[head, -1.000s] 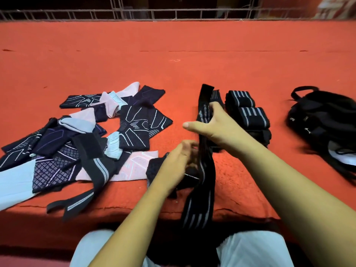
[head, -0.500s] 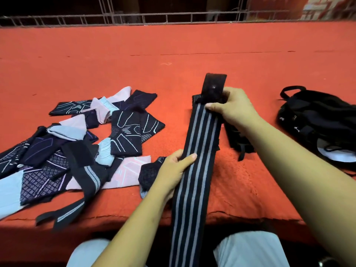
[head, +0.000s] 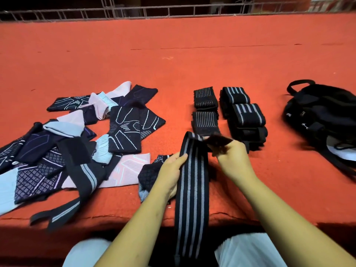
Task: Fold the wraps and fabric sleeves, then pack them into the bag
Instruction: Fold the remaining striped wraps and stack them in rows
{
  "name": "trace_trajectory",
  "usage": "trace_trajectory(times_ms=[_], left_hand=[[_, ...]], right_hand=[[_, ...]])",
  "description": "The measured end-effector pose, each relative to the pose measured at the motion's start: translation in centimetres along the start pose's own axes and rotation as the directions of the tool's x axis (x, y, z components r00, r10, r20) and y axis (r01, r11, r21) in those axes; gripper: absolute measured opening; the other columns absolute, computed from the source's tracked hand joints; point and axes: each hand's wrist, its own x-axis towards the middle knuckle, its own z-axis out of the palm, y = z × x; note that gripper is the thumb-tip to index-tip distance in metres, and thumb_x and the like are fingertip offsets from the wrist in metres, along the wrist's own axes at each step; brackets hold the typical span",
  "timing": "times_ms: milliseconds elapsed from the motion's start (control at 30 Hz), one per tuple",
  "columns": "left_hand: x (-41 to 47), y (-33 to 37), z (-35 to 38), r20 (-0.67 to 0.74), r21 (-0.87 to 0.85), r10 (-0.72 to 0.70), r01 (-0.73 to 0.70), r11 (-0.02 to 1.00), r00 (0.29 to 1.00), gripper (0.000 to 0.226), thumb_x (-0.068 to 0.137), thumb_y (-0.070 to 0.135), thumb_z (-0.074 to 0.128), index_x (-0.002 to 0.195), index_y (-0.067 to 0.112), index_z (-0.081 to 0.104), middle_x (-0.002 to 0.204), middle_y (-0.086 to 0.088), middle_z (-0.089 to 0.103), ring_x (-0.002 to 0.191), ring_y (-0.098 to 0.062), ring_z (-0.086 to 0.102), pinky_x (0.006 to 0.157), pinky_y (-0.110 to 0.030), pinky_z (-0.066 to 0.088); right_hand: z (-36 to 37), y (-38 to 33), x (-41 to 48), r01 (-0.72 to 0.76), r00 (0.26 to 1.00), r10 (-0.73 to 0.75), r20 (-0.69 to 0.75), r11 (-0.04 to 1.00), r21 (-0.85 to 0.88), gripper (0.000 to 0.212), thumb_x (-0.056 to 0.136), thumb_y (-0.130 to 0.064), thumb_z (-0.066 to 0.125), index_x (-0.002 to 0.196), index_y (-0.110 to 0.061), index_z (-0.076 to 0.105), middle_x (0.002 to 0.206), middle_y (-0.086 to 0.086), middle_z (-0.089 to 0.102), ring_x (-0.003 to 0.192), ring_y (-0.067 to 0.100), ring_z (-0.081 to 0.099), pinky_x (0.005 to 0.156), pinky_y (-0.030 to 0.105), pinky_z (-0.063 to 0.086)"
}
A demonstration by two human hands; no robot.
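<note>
Head view — red carpeted platform, metal railing behind

Both hands fwd, L & R fingers curled, gripping.

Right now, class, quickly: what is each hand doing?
Left hand: closed on the long black elastic wrap with grey stripes, gripping its edge.
Right hand: closed on the same wrap's dark end tab, folding it over.

Bright, even light; wide-angle edge distortion
</note>
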Motion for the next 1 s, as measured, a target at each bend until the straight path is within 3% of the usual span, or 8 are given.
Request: trace_trajectory(times_ms=[100,267,400,533,600,667,833,1000], left_hand=[[-0.1,-0.1,0.0,0.011,-0.024,0.005,-0.005,1.0,1.0,0.022,0.099,0.007,0.05,0.109,0.003,0.069,0.096,-0.018,0.072,0.078,-0.024,0.07,0.076,-0.036,0.058],[0.3,-0.3,0.0,-0.018,0.01,0.036,-0.036,0.999,0.999,0.021,0.098,0.004,0.047,0.112,0.001,0.064,0.097,-0.022,0.067,0.08,-0.029,0.067,0.08,-0.042,0.056],[0.7,-0.7,-0.1,-0.065,0.018,0.087,-0.086,0.996,0.994,0.023,0.097,0.002,0.048,0.116,0.001,0.062,0.102,-0.021,0.065,0.085,-0.028,0.065,0.083,-0.04,0.054],[0.9,-0.9,0.0,-0.087,-0.012,0.111,-0.113,0.994,0.99,0.023,0.097,0.001,0.047,0.115,0.005,0.062,0.096,-0.018,0.067,0.08,-0.025,0.066,0.078,-0.038,0.056],[0.9,-0.9,0.1,-0.1,-0.027,0.112,-0.115,0.993,0.989,0.023,0.097,0.001,0.048,0.117,0.005,0.061,0.099,-0.019,0.067,0.083,-0.028,0.065,0.082,-0.042,0.055],[0.9,-0.9,0.1,-0.104,-0.019,0.117,-0.12,0.993,0.988,0.025,0.098,0.002,0.048,0.12,0.003,0.059,0.101,-0.021,0.067,0.086,-0.03,0.066,0.086,-0.045,0.054],[0.5,-0.8,0.4,-0.109,0.011,0.127,-0.126,0.992,0.986,0.026,0.099,0.007,0.048,0.12,0.002,0.062,0.109,-0.023,0.069,0.093,-0.033,0.066,0.091,-0.05,0.053],[0.3,-0.8,0.4,-0.11,0.02,0.139,-0.137,0.99,0.984,0.024,0.1,0.012,0.048,0.112,0.006,0.069,0.112,-0.022,0.07,0.098,-0.032,0.066,0.094,-0.048,0.052]], right_hand=[[1.7,2.3,-1.9,0.077,0.995,-0.077,0.061,0.997,-0.003,0.056,0.07,0.015,0.058,0.116,-0.013,0.071,0.124,0.001,0.062,0.116,0.003,0.055,0.107,0.017,0.039],[2.1,3.4,-2.7,0.131,0.991,-0.126,-0.033,0.964,0.23,0.051,0.077,0.002,0.056,0.126,-0.012,0.063,0.112,0.011,0.058,0.106,0.015,0.058,0.098,0.02,0.041],[1.0,3.9,-2.4,0.062,0.998,-0.061,-0.02,0.85,0.523,0.049,0.072,0.007,0.07,0.118,-0.012,0.067,0.115,-0.007,0.071,0.108,0.01,0.066,0.094,0.02,0.047],[0.4,3.2,-2.3,-0.254,0.967,0.123,0.222,0.501,0.827,0.038,0.072,0.002,0.054,0.095,-0.016,0.079,0.1,0.005,0.075,0.087,0.014,0.071,0.071,0.021,0.056],[0.1,2.8,-2.0,-0.391,0.918,0.185,0.351,0.274,0.879,0.042,0.069,-0.008,0.047,0.096,-0.006,0.079,0.105,0.015,0.073,0.094,0.023,0.07,0.08,0.029,0.058],[0.0,2.6,-2.1,-0.449,0.889,0.176,0.422,0.17,0.877,0.04,0.078,-0.015,0.048,0.103,-0.002,0.076,0.109,0.018,0.072,0.097,0.027,0.07,0.086,0.037,0.057],[0.6,3.0,-2.0,-0.439,0.892,0.097,0.441,0.413,0.798,0.054,0.084,0.003,0.063,0.133,-0.016,0.055,0.118,0.009,0.069,0.101,0.019,0.067,0.087,0.028,0.056],[1.3,3.3,-1.8,-0.402,0.915,0.183,0.358,0.385,0.831,0.057,0.074,0.007,0.066,0.126,-0.005,0.048,0.102,0.014,0.069,0.09,0.019,0.069,0.077,0.025,0.056]])
